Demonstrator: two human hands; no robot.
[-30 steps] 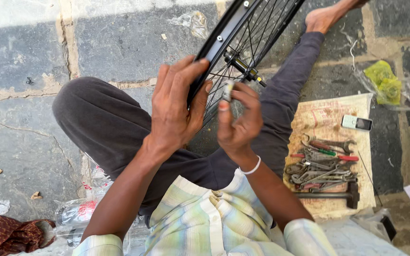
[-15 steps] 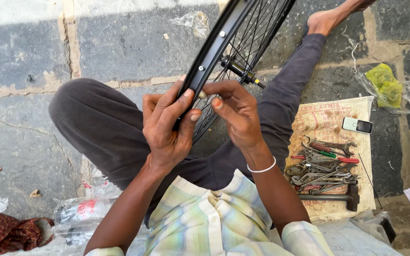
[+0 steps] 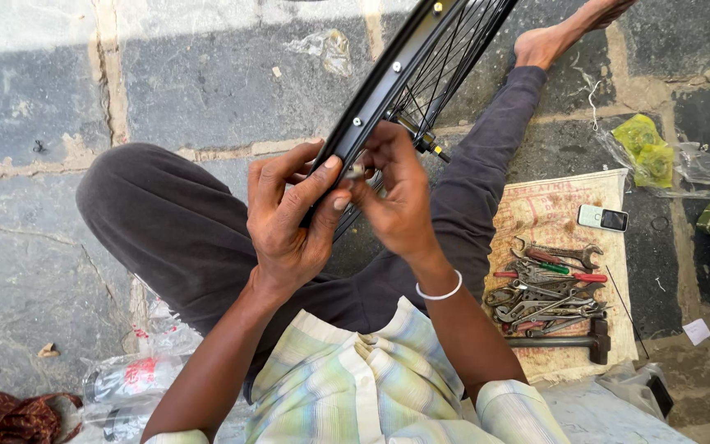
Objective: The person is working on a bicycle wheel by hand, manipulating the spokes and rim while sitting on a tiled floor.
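Your left hand [image 3: 289, 218] clasps the black wheel rim [image 3: 388, 78], which slants from centre frame to the top edge. Your right hand [image 3: 396, 197] pinches a small metal piece [image 3: 356, 173] against the rim. At right, a printed tan sack [image 3: 548, 214] carries tools [image 3: 548, 292] and a small phone [image 3: 602, 218]; a yellow-green packet [image 3: 647, 148] lies above it.
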